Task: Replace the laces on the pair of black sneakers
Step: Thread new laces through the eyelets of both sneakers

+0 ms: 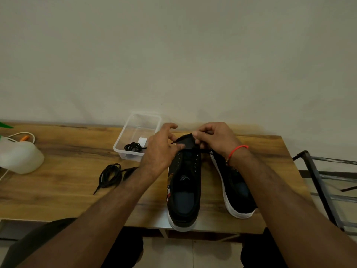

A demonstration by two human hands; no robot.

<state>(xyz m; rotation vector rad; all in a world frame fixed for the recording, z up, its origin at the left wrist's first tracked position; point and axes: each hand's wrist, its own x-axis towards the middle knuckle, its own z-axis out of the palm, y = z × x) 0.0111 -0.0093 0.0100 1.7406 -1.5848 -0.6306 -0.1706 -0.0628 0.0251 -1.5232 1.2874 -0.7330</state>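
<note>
Two hands (164,146) (214,138), thin black lace (205,151), canvas sneaker (185,182)

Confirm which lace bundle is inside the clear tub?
The smaller coiled lace, next to a white tag in the tub. The other, looser lace lies on the bare table, left of the sneakers.

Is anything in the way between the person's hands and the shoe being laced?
Nothing visible is. Both the left hand and right hand are already at the toe end of the left sneaker, with the lace between them. The other sneaker sits beside it.
</note>
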